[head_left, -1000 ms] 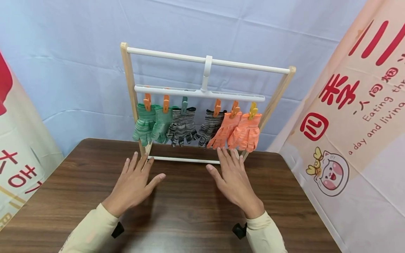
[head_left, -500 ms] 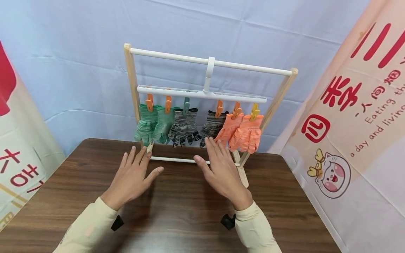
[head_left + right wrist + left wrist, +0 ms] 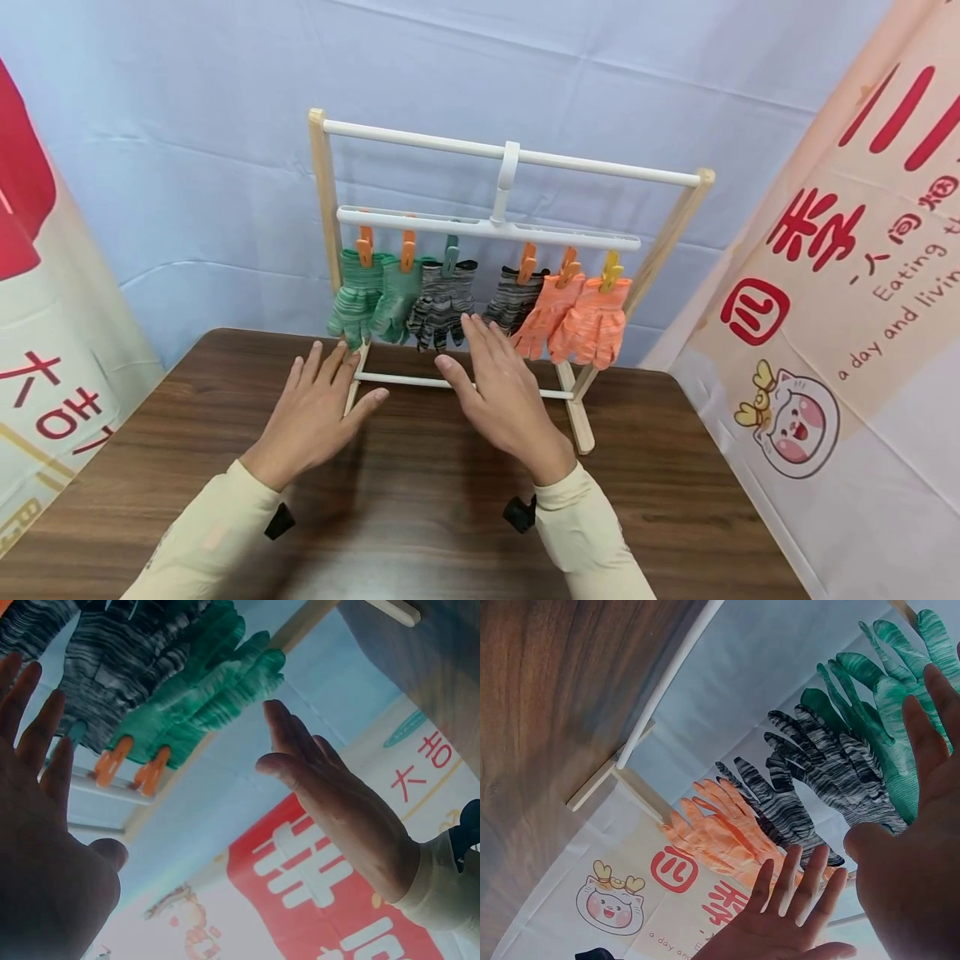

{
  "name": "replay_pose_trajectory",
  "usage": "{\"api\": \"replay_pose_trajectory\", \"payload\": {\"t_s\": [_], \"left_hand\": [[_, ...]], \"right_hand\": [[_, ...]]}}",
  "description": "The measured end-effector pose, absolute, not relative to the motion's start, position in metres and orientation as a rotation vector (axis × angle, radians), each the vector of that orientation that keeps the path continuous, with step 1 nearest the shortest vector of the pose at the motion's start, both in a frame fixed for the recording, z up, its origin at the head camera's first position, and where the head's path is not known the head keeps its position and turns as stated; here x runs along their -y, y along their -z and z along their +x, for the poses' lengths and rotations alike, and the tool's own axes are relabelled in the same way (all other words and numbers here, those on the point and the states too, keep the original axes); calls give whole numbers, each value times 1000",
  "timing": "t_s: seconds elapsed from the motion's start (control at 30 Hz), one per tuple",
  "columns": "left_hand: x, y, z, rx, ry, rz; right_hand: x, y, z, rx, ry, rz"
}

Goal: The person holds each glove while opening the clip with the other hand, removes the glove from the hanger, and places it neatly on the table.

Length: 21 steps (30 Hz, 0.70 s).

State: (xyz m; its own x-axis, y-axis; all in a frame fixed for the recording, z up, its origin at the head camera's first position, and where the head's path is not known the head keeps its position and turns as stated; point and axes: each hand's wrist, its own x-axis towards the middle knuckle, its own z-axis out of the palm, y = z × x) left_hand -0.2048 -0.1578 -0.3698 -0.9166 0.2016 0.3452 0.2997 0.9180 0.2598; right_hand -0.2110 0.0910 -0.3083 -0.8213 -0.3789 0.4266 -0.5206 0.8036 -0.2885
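Observation:
My left hand (image 3: 318, 408) is held flat with fingers extended near the rack's left foot, its fingertips just below the green gloves (image 3: 356, 296). My right hand (image 3: 502, 396) has straight fingers and a spread thumb; its fingertips overlap the lower part of the grey-and-black gloves (image 3: 444, 304) in the head view. Neither hand holds anything. To the right hang orange gloves (image 3: 588, 321). Orange clothespins (image 3: 408, 251), a teal clothespin (image 3: 451, 255) and a yellow clothespin (image 3: 611, 271) fix the gloves to a white hanger (image 3: 420, 221). Both wrist views show open palms and dangling gloves.
The hanger hooks over the top white bar (image 3: 600, 167) of a wooden rack (image 3: 671, 229). The rack stands at the back of a brown wooden table (image 3: 420, 517). A pale cloth backdrop (image 3: 225, 167) rises behind; a printed banner (image 3: 832, 250) hangs at right.
My right hand has swept left from below the orange gloves to the middle of the rack, uncovering the rack's right foot. The left hand stays nearly in place; the head view has shifted slightly.

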Motion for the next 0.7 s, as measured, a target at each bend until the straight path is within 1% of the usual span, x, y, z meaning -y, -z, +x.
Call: {"api": "replay_pose_trajectory", "payload": {"t_s": [0.4, 0.7], "left_hand": [[157, 371, -207, 2754, 441, -369], [150, 369, -208, 2752, 431, -392]], "right_hand": [[-78, 301, -212, 2632, -593, 696], [-81, 299, -211, 2630, -580, 686]]}}
